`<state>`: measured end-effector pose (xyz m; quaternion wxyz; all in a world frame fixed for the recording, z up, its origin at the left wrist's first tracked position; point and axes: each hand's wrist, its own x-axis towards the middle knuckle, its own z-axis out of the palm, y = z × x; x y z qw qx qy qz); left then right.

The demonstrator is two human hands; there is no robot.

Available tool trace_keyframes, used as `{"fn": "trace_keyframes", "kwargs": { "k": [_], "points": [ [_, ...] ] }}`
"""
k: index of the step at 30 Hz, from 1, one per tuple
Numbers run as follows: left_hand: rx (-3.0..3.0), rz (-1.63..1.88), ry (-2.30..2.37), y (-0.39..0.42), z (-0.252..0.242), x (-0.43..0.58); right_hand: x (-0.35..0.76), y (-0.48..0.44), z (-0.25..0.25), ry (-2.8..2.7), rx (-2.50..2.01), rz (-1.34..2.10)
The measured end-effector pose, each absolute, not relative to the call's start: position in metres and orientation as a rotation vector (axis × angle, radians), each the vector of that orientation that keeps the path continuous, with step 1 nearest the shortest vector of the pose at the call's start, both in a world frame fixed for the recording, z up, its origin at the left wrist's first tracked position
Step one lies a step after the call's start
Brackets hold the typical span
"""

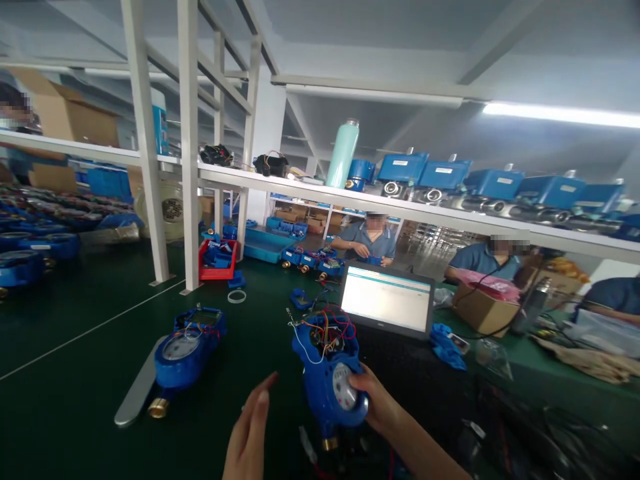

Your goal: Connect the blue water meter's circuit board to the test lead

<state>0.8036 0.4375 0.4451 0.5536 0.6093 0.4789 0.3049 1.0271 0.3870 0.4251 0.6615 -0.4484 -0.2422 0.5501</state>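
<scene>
A blue water meter [320, 387] with a round dial, brass end and open wiring box is tilted in the grip of my right hand [375, 400]. My right thumb lies across the dial's edge. Red, orange and white wires spill out of its top. My left hand [253, 427] is to the left of the meter, apart from it, fingers stretched out with nothing in them. Further left on the green table a second blue water meter [187, 353] lies beside a flat grey metal bar [137, 393], which is partly hidden by it.
Behind the held meter stands a laptop [387, 300] with a lit screen. A red bin [219, 263] of blue parts and a white ring [237, 296] are near the shelf posts [189, 147]. The shelf bears a mint bottle [343, 155] and several blue meters. Co-workers sit across the table.
</scene>
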Motion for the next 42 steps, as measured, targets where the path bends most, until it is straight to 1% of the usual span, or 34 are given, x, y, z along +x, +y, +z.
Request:
{"fn": "trace_keyframes", "kwargs": {
  "k": [1, 3, 6, 10, 16, 24, 33, 42],
  "points": [
    [1.364, 0.664, 1.146, 0.443, 0.455, 0.812, 1.023, 0.375, 0.426, -0.545, -1.002, 1.242],
    [1.192, 0.577, 1.000, 0.451, 0.477, 0.828, 1.015, 0.356, 0.427, -0.540, -0.979, 1.241],
    [1.129, 0.581, 0.848, 0.454, 0.504, 0.843, 1.003, 0.338, 0.428, -0.533, -0.950, 1.239],
    [1.144, 0.639, 0.834, 0.452, 0.522, 0.846, 0.990, 0.331, 0.429, -0.504, -0.932, 1.245],
    [1.149, 0.800, 0.776, 0.457, 0.531, 0.832, 0.970, 0.332, 0.429, -0.515, -0.944, 1.230],
    [1.293, 0.818, 0.617, 0.457, 0.534, 0.816, 0.946, 0.334, 0.417, -0.386, -1.019, 1.230],
    [1.314, 0.856, 0.618, 0.459, 0.537, 0.812, 0.946, 0.330, 0.415, -0.535, -1.029, 1.278],
    [1.267, 0.873, 0.640, 0.465, 0.539, 0.812, 0.941, 0.326, 0.416, -0.482, -1.007, 1.310]
  ]
}}
